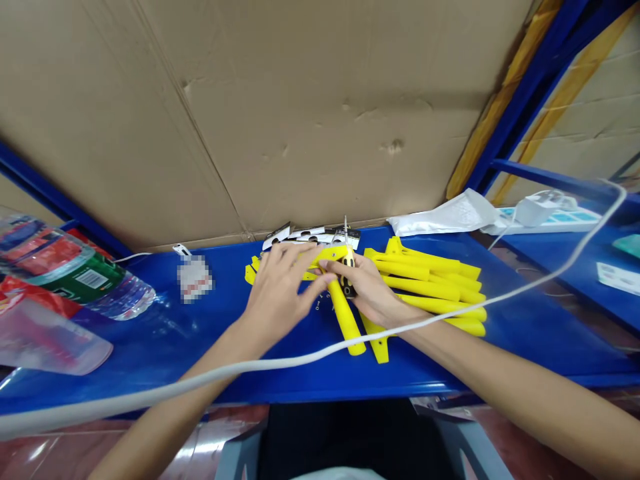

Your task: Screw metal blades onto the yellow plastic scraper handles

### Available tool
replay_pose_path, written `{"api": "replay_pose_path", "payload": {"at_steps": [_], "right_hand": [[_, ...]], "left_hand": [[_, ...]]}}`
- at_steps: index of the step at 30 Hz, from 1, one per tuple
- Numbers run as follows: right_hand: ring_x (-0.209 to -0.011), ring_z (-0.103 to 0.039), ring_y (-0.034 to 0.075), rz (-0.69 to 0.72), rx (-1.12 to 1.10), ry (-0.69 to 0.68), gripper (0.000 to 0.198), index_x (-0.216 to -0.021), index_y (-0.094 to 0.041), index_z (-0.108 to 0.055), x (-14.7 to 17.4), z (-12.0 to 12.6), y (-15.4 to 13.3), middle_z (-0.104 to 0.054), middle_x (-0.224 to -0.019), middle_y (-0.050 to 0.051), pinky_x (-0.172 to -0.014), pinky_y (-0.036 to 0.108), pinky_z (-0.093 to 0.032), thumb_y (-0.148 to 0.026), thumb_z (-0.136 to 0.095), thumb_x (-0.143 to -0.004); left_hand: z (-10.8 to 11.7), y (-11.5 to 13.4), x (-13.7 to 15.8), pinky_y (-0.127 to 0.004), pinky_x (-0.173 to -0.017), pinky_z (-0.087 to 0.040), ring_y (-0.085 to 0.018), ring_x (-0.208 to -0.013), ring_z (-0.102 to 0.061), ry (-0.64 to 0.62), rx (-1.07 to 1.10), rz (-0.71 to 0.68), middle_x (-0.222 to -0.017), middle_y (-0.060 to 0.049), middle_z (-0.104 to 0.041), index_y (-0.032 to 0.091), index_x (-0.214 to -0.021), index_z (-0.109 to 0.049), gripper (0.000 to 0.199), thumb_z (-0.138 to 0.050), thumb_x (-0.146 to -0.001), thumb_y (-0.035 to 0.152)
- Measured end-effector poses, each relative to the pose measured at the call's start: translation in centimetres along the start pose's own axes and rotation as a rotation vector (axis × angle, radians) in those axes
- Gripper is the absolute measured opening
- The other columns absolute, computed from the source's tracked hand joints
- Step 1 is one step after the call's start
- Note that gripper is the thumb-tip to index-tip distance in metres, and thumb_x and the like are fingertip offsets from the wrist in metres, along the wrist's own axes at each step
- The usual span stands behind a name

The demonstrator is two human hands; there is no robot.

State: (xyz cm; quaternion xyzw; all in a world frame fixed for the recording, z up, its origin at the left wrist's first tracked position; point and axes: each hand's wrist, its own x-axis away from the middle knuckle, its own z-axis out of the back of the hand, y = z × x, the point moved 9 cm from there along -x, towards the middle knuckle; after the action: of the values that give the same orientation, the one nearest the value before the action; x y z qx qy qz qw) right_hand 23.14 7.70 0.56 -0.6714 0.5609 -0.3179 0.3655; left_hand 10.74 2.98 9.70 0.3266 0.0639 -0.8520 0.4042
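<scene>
At the centre of the frame, over the blue shelf, both hands met on a single yellow plastic handle. The left hand lay fingers-down across the head of that handle, pressing it against the shelf, its fingers closed over the top end. The right hand was clamped around a small screwdriver, whose thin shaft stood almost upright with the tip at the handle's head. The step in hand looked like driving a screw into the head of the piece, though the hands hid the joint and I could not tell whether a screw was seated. A sound next move would call for keeping the tool straight over the head and the piece steady under the left palm, since the smooth plastic could slide on the painted metal.

Just right of the hands lay a stack of yellow handles, side by side and touching. Behind the hands, against the cardboard wall, sat a few black and white small parts. A white cable crossed the lower frame in front of both forearms. At the left edge lay a plastic water bottle.
</scene>
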Motion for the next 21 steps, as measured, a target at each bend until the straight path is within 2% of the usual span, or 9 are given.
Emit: {"api": "replay_pose_path", "payload": {"at_steps": [3,5,8,12,15,18,21], "right_hand": [[-0.091,-0.077,0.023,0.094,-0.032,0.027,0.042,-0.096,-0.020,-0.076,-0.2,0.4,-0.8,-0.082,-0.095,0.003,-0.079,0.032,-0.060,-0.035,-0.100,-0.066],[-0.091,-0.075,0.022,0.115,-0.054,0.054,0.044,-0.098,-0.022,-0.075,-0.3,0.7,-1.1,-0.082,-0.096,0.001,-0.078,0.032,-0.057,-0.035,-0.101,-0.064],[-0.079,-0.070,0.018,0.116,-0.056,0.095,0.048,-0.097,-0.022,-0.073,-0.3,1.1,-1.3,-0.081,-0.093,0.000,-0.065,0.028,-0.049,-0.036,-0.103,-0.061],[-0.072,-0.064,0.015,0.124,-0.062,0.119,0.050,-0.092,-0.021,-0.071,-0.5,1.4,-1.6,-0.079,-0.090,0.000,-0.058,0.027,-0.043,-0.039,-0.104,-0.058],[-0.070,-0.064,0.015,0.133,-0.069,0.136,0.053,-0.089,-0.020,-0.069,-0.7,1.7,-1.9,-0.077,-0.085,0.000,-0.059,0.027,-0.044,-0.039,-0.105,-0.055],[-0.066,-0.060,0.013,0.153,-0.081,0.129,0.054,-0.088,-0.019,-0.069,-0.7,1.8,-2.3,-0.073,-0.080,-0.002,-0.059,0.026,-0.044,-0.039,-0.106,-0.054],[-0.070,-0.065,0.014,0.179,-0.102,0.095,0.055,-0.093,-0.019,-0.071,-0.6,1.3,-2.8,-0.073,-0.082,-0.002,-0.062,0.027,-0.049,-0.039,-0.106,-0.054]], "left_hand": [[-1.5,2.5,1.6,-0.060,-0.121,-0.042,-0.042,-0.149,-0.049,-0.095,-0.252,-0.004,-0.167,-0.020,-0.056,0.015,-0.162,-0.055,0.064,-0.065,-0.106,0.044],[-2.3,3.6,1.9,-0.061,-0.123,-0.040,-0.045,-0.154,-0.044,-0.112,-0.329,0.004,-0.172,-0.023,-0.049,0.011,-0.167,-0.049,0.071,-0.064,-0.104,0.040],[-3.1,4.4,1.3,-0.062,-0.124,-0.039,-0.046,-0.156,-0.043,-0.122,-0.367,0.031,-0.174,-0.024,-0.045,0.010,-0.169,-0.045,0.074,-0.063,-0.102,0.036],[-3.4,4.4,-0.1,-0.063,-0.122,-0.042,-0.046,-0.154,-0.046,-0.133,-0.373,0.082,-0.176,-0.020,-0.044,0.018,-0.170,-0.048,0.072,-0.063,-0.101,0.031],[-3.5,3.9,-0.6,-0.063,-0.120,-0.044,-0.045,-0.153,-0.048,-0.154,-0.345,0.119,-0.177,-0.015,-0.044,0.026,-0.167,-0.053,0.068,-0.064,-0.100,0.029],[-3.5,3.4,-0.8,-0.062,-0.121,-0.046,-0.042,-0.153,-0.049,-0.170,-0.289,0.142,-0.178,-0.013,-0.043,0.027,-0.167,-0.053,0.068,-0.064,-0.100,0.027],[-3.5,3.1,-0.9,-0.062,-0.121,-0.048,-0.041,-0.152,-0.051,-0.167,-0.230,0.158,-0.181,-0.010,-0.039,0.028,-0.169,-0.051,0.071,-0.063,-0.098,0.023]]}}
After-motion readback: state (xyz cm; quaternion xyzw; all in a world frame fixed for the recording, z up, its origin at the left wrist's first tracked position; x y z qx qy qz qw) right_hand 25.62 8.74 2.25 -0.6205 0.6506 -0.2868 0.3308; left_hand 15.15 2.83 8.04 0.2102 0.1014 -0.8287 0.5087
